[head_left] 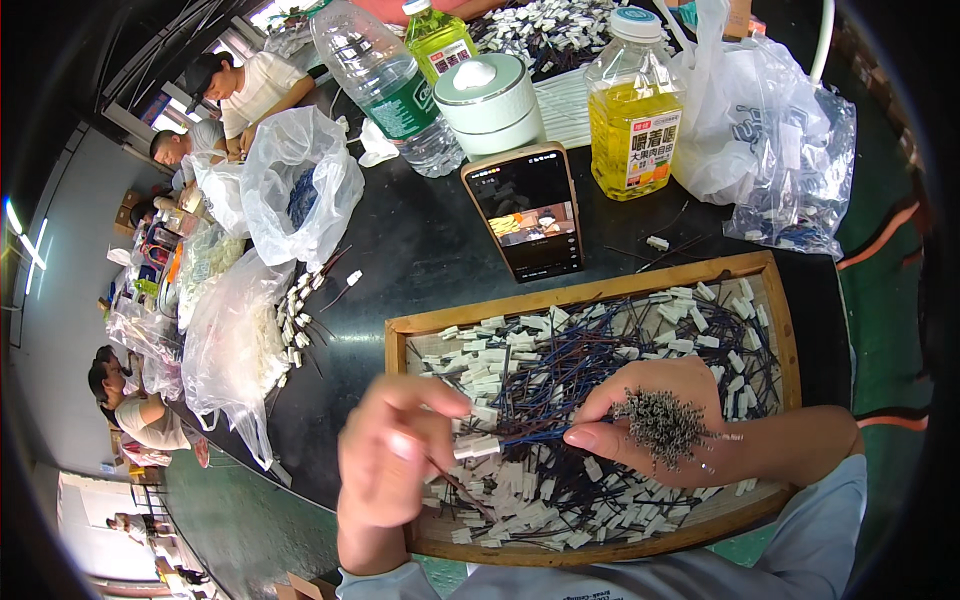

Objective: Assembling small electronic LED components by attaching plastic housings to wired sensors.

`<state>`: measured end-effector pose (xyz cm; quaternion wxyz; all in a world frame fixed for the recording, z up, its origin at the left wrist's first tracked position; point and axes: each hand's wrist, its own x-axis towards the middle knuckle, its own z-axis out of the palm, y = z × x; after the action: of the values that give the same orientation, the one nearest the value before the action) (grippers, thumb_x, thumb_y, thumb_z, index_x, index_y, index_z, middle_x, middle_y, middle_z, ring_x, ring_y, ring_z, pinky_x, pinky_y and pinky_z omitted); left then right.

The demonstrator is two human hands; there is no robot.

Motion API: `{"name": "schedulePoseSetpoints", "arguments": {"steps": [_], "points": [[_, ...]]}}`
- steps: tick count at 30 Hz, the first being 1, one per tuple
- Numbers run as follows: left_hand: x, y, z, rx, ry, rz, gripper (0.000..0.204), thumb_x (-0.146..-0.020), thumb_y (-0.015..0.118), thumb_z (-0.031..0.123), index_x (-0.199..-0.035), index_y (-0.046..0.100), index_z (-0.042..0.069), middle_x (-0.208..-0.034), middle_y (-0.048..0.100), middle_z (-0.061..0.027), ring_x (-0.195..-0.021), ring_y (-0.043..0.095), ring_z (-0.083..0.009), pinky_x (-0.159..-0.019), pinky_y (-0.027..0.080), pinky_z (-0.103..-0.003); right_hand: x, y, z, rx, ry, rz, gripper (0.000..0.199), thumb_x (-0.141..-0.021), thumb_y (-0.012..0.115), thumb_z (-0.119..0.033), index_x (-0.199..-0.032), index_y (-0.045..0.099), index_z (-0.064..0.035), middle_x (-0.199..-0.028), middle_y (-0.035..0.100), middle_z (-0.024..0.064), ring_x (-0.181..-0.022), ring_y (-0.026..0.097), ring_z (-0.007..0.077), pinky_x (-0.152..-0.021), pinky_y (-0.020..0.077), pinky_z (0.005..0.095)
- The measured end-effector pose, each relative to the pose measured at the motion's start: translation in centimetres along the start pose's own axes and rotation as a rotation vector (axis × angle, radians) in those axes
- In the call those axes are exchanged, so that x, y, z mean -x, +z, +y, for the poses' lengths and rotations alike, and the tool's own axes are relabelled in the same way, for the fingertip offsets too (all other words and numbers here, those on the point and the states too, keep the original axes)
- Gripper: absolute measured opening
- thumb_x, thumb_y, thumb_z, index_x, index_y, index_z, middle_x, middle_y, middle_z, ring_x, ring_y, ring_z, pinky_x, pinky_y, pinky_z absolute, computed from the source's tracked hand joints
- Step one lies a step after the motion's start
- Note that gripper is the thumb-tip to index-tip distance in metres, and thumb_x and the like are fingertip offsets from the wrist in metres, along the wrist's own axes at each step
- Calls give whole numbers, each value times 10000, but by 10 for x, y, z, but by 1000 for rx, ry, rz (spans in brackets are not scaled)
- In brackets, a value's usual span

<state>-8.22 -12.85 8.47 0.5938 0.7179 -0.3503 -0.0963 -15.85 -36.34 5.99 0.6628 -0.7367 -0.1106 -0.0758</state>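
My right hand (650, 415) is closed around a bundle of thin dark wires (663, 428), their many small metal ends bunched toward me. From between its thumb and forefinger, blue and dark wires run left to white plug connectors (478, 446). Smeared by motion, my left hand (400, 450) is just left of those connectors, fingers bent; whether it grips anything is unclear. A dark wire (462, 490) lies by its lower edge. Both hands are over a wooden-framed tray (600, 290) heaped with wires and white connectors (520, 520).
A phone (525, 215) leans against a pale green canister (490, 105) behind the tray. Bottles of yellow drink (635, 130) and clear water (385, 90) stand nearby. Plastic bags (235, 345) and loose connectors (292, 320) lie left, more bags (760, 120) right. Other people sit far left.
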Motion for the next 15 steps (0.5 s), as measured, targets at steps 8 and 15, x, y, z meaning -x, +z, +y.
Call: {"name": "schedulePoseSetpoints", "arguments": {"steps": [8, 15], "points": [[-19, 2, -10, 704, -279, 238, 298, -984, 329, 311, -840, 437, 73, -625, 367, 3, -450, 304, -68, -378, 235, -212, 0, 4, -3, -45, 153, -33, 198, -793, 697, -117, -927, 582, -28, -749, 618, 26, -686, 559, 40, -613, 457, 217], [-24, 21, -11, 515, -130, 354, 279, -988, 338, 288, -819, 428, 86, -665, 436, -39, -441, 341, -91, -380, 305, -217, -2, 1, 0, -265, 299, -27, 127, -917, 506, -136, -958, 559, -28, -722, 523, 21, -652, 462, 60, -572, 385, 237]]}}
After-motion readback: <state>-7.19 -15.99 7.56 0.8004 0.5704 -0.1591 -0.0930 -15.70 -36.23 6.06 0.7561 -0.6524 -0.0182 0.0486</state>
